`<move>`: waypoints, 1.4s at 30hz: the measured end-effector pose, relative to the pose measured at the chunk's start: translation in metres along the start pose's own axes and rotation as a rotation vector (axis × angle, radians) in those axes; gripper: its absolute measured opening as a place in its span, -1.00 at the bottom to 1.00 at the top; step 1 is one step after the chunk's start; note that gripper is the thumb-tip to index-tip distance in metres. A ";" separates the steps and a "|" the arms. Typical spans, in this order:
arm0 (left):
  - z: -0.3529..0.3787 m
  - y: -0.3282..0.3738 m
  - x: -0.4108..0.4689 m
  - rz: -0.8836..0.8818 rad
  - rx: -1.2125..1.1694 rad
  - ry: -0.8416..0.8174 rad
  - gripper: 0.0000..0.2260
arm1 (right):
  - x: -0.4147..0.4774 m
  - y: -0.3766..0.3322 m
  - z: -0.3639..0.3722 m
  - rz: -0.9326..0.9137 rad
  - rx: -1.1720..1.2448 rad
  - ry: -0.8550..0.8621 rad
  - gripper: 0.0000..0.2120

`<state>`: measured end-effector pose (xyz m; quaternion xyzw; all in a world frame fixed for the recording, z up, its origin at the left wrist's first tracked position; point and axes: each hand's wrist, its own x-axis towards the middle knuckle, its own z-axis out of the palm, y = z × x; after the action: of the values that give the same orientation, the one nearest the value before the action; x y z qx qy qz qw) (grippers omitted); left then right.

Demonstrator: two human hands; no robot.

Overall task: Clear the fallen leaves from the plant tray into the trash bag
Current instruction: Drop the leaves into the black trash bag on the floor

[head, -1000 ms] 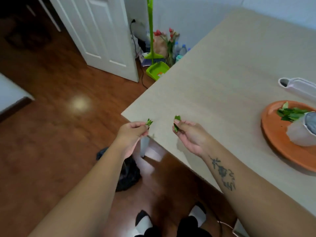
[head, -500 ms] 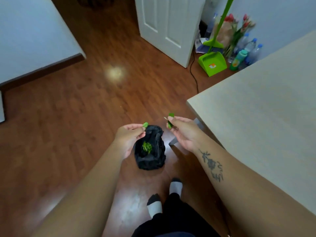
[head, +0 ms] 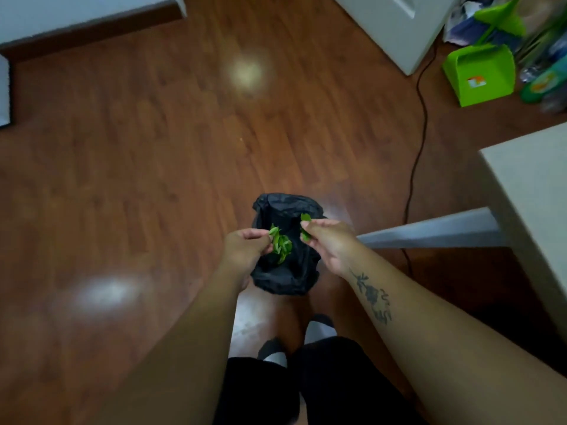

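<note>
- Both hands have travelled from the table edge to directly over the black trash bag (head: 283, 271), and the view has swung down with them, so the plant tray is out of sight now
- Left hand (head: 245, 251) pinches a small green leaf (head: 274, 231) between thumb and fingertips, held over the bag's left rim
- Right hand (head: 329, 240) is closed in a pinch on a second leaf (head: 305, 227), poised over the bag's right rim
- Held above the open mouth like this, each leaf should fall inside rather than onto the floor when released
- Loose leaves (head: 283, 248) already lie inside the bag, between the two hands
- The bag sits crumpled on the wooden floor (head: 138, 167), mouth gaping upward, just in front of the person's socked feet (head: 319, 328)
- To the right of the bag stands the table corner (head: 527, 179); well beyond it, near the door, a green dustpan (head: 478, 75)
- My guess is that letting go is the step in hand, with more leaves left on the tray
</note>
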<state>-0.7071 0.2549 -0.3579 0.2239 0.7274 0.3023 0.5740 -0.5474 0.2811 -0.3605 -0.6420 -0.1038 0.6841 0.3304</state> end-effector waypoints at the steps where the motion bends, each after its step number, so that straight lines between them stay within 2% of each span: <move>1: 0.002 -0.012 0.013 -0.005 0.009 0.006 -0.88 | 0.017 0.011 0.000 0.004 -0.042 0.009 -0.90; 4: 0.007 -0.045 0.051 -0.027 0.038 0.023 -0.91 | 0.063 0.038 -0.001 0.004 -0.163 0.044 -0.84; 6: 0.011 -0.060 0.068 -0.040 0.056 0.026 -0.96 | 0.081 0.050 -0.001 0.005 -0.243 0.039 -0.95; 10: 0.014 -0.078 0.093 -0.047 0.126 0.044 -0.93 | 0.104 0.061 0.002 -0.028 -0.466 0.014 -0.76; 12: 0.015 -0.082 0.100 -0.032 0.155 0.020 -0.88 | 0.109 0.061 0.003 -0.056 -0.576 -0.017 -0.79; 14: 0.016 -0.081 0.105 -0.008 0.197 0.002 -0.84 | 0.114 0.061 0.005 -0.116 -0.716 -0.022 -0.90; 16: 0.015 -0.080 0.110 0.025 0.253 -0.008 -0.85 | 0.119 0.059 0.006 -0.182 -0.839 0.013 -0.81; 21: 0.006 -0.069 0.101 0.088 0.360 0.008 -0.85 | 0.108 0.049 0.005 -0.258 -0.907 0.042 -0.85; 27: -0.017 -0.016 0.052 0.178 0.405 -0.026 -0.87 | 0.044 0.005 0.010 -0.343 -0.926 0.030 -0.91; 29: -0.024 0.011 0.030 0.235 0.427 -0.025 -0.88 | 0.015 -0.018 0.016 -0.392 -0.920 0.051 -0.85; 31: -0.029 0.042 0.004 0.280 0.429 -0.031 -0.84 | -0.019 -0.045 0.020 -0.448 -0.924 0.084 -0.77; 34: -0.032 0.092 -0.037 0.349 0.496 -0.064 -0.78 | -0.076 -0.089 0.022 -0.516 -1.010 0.143 -0.83; 38: -0.026 0.157 -0.095 0.562 0.716 -0.144 -0.84 | -0.157 -0.140 0.011 -0.680 -1.045 0.313 -0.83; 42: -0.008 0.199 -0.141 0.900 0.951 -0.214 -0.58 | -0.210 -0.159 -0.017 -0.785 -1.065 0.488 -0.76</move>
<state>-0.6854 0.3012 -0.1187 0.7638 0.5559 0.1346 0.2993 -0.4894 0.2738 -0.1029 -0.7666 -0.5712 0.2071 0.2075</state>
